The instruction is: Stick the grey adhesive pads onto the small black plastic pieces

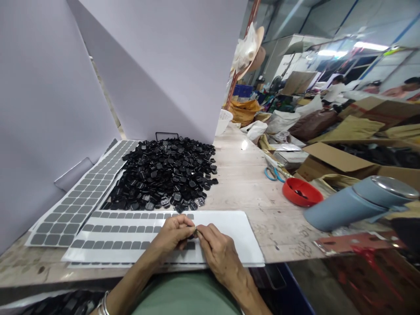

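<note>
Left hand: your bare left hand (pixel 173 234) is closed at the fingertips, thumb and finger pinching a small dark piece (pixel 193 235); silver-coloured metal bangles (pixel 103 304) circle your wrist.
Right hand: your bare right hand (pixel 218 249) meets the left, its thumb and finger also closed on the piece.
Small dark piece: it sits between your two sets of fingertips, above the sheet and mostly covered, so you cannot tell its exact shape here.
Sheet under your hands: a white rectangular sheet (pixel 231 227) with rows of grey rounded squares (pixel 124 229), its right part bare white.
Sheets to your left: long white sheets (pixel 83 194) closely covered in similar grey squares.
Black heap: beyond the sheet you have a broad pile of small, glossy black pieces (pixel 167 170).
Tabletop: everything rests on a pale, wood-patterned table (pixel 244 183).
Your right side: blue-handled scissors (pixel 271 173) lie just beside a round red bowl (pixel 303 201) holding a few dark bits; next comes a blue-grey cylindrical bottle (pixel 351 205).
</note>
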{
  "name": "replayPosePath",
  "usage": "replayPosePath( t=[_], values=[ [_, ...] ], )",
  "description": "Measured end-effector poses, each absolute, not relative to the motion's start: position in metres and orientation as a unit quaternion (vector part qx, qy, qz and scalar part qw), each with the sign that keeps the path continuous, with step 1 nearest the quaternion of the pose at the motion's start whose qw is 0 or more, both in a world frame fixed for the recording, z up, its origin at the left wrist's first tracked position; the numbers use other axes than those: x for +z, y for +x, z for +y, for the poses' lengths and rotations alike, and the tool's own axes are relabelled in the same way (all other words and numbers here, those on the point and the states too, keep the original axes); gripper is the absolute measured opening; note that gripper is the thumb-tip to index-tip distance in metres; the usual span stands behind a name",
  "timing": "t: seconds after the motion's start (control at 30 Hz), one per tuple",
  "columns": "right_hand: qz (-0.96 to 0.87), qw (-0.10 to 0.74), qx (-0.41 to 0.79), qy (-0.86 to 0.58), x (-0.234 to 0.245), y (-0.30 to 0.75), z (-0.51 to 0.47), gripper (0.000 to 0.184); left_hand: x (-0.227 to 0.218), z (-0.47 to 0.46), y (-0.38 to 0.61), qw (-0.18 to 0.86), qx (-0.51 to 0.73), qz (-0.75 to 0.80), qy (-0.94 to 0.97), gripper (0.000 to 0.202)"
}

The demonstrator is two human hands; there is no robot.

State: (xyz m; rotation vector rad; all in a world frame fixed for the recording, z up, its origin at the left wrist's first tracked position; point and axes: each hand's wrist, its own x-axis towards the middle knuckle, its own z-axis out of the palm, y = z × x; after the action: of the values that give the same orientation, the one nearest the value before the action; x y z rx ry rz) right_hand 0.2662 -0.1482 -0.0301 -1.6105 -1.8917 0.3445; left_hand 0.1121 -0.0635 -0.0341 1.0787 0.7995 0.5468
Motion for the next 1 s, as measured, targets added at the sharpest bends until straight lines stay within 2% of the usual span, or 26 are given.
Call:
replayPosePath(
  t=[0.17,0.3,0.37,0.53,0.6,0.7,0.8,0.9,1.0],
  values=[
    [-0.694,0.232,0.088,-0.676,-0.037,0.281,-0.15,0.022,-0.03,-0.049,0.101,0.667,0.299,0.441,0.522,0.031],
    [-0.68,0.119,0.053,-0.722,-0.037,0.283,-0.146,0.014,-0.034,-0.037,0.102,0.638,0.285,0.438,0.565,0.026],
    [-0.678,0.096,0.044,-0.728,-0.036,0.278,-0.138,0.012,-0.04,-0.034,0.108,0.627,0.276,0.432,0.587,0.025],
    [-0.67,0.085,0.022,-0.737,-0.036,0.27,-0.11,0.01,-0.046,-0.04,0.115,0.603,0.262,0.394,0.643,0.014],
    [-0.678,0.083,0.024,-0.73,-0.035,0.269,-0.102,0.009,-0.046,-0.049,0.112,0.539,0.252,0.37,0.713,0.009],
    [-0.695,0.085,0.037,-0.713,-0.032,0.27,-0.095,0.011,-0.051,-0.065,0.108,0.374,0.231,0.323,0.838,0.019],
    [-0.712,0.09,0.057,-0.694,-0.03,0.272,-0.093,0.011,-0.063,-0.073,0.108,0.252,0.234,0.289,0.893,0.023],
    [-0.721,0.101,0.077,-0.682,-0.031,0.276,-0.091,0.012,-0.074,-0.072,0.109,0.194,0.249,0.273,0.909,0.023],
    [-0.718,0.118,0.098,-0.679,-0.032,0.278,-0.087,0.012,-0.08,-0.069,0.11,0.179,0.243,0.267,0.915,0.024]
  ],
)
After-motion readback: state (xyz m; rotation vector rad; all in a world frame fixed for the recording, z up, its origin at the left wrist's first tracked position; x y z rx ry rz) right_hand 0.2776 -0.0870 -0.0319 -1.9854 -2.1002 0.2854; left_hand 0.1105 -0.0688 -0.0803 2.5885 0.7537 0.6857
